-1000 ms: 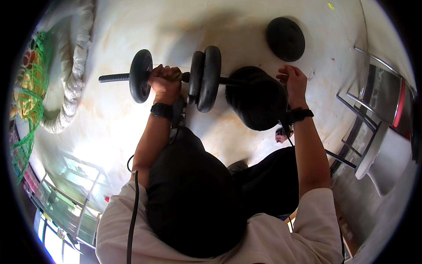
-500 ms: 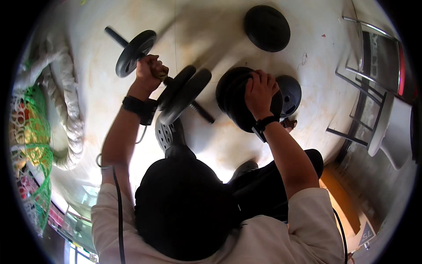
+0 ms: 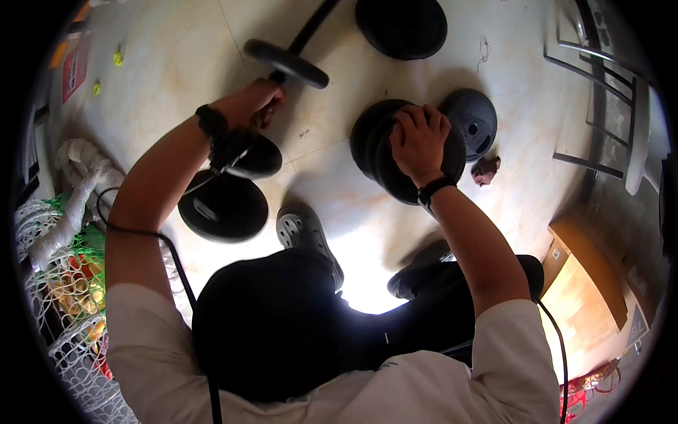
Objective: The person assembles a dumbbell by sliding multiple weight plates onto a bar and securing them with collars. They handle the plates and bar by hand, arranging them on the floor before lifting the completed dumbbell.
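Note:
My left hand (image 3: pixel 263 100) is closed round the bar of a dumbbell (image 3: pixel 308 32), held at a slant over the floor. One black weight plate (image 3: pixel 286 63) sits on the bar beyond the hand, and the threaded end sticks out past it. Under my wrist is a second plate (image 3: pixel 260 158), and a larger plate (image 3: pixel 224 208) lies nearer my foot; my forearm hides whether the bar passes through them. My right hand (image 3: pixel 421 138) lies over a stack of black weight plates (image 3: pixel 441 173), fingers curled at the top plate's far edge.
One plate (image 3: pixel 401 27) lies on the floor ahead, another (image 3: pixel 471 126) just right of the stack beside a small brown object (image 3: pixel 485 170). A metal-framed chair (image 3: pixel 632 134) stands at right, a wooden box (image 3: pixel 583 297) below it. Netted items (image 3: pixel 78 290) are at left.
My left hand has moved slightly right and turned the dumbbell steeper. The two plates at its near end are now apart, lower and further left. My right hand stays on the stack.

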Demonstrator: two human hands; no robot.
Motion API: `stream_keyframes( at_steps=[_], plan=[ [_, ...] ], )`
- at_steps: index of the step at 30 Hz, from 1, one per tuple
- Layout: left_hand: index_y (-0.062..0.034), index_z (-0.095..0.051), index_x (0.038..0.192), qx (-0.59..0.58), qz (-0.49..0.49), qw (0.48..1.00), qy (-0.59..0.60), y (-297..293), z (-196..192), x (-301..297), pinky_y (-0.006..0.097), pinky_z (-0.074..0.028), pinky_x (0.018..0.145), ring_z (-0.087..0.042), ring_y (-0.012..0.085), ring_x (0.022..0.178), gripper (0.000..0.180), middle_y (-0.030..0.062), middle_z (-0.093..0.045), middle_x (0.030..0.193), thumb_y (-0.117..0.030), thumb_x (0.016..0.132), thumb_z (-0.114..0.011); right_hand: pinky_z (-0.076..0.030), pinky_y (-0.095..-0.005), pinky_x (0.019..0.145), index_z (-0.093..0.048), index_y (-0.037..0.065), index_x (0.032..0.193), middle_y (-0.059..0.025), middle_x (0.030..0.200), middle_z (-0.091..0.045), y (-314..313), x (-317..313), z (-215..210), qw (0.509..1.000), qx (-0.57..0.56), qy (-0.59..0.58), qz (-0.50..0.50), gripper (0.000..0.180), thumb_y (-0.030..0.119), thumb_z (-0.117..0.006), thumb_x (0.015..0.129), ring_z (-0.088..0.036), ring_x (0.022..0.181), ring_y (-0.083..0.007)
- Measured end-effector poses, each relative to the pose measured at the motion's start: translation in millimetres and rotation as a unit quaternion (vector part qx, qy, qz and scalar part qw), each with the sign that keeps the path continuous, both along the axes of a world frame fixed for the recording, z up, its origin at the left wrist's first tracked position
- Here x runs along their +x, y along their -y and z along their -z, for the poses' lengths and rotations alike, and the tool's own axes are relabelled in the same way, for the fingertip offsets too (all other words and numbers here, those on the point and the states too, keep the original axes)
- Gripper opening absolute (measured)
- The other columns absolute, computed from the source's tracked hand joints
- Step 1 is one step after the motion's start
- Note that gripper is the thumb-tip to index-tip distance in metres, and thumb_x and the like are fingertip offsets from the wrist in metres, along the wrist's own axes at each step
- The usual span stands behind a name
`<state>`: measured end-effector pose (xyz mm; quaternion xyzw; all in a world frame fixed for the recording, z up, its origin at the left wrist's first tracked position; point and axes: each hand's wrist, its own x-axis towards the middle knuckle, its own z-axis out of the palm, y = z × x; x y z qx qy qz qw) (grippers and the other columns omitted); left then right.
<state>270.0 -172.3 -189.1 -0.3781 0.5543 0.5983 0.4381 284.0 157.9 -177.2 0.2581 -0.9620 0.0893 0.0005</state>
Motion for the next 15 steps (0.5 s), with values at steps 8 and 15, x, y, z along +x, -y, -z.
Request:
stream_keyframes(
  at_steps=[8, 15],
  plan=[
    [-0.0064, -0.045, 0.056, 0.034, 0.171, 0.975, -0.136, 25, 13, -21, 0.03, -0.032, 0.042, -0.036, 0.0112, 0.044, 0.026, 0.0001, -0.037, 0.052, -0.014, 0.074, -0.062, -0.033, -0.0486, 0.098, -0.064, 0.019, 0.104, -0.0016, 0.112, -0.058, 1, -1, -2, 1.0, 0.017, 0.002, -0.012, 0.027, 0.019, -0.06, 0.077, -0.049, 0.112, -0.0288],
    [0.0005, -0.051, 0.059, -0.104, 0.253, 0.955, -0.114, 16, 6, -27, 0.033, -0.035, 0.041, -0.042, 0.0153, 0.042, 0.015, 0.0046, -0.043, 0.05, -0.01, 0.066, -0.058, -0.031, -0.0485, 0.1, -0.063, 0.016, 0.105, -0.0028, 0.115, -0.058, 4, 1, -7, 0.999, 0.037, 0.009, -0.02, 0.026, 0.019, -0.058, 0.08, -0.048, 0.114, -0.0298]
  ],
)
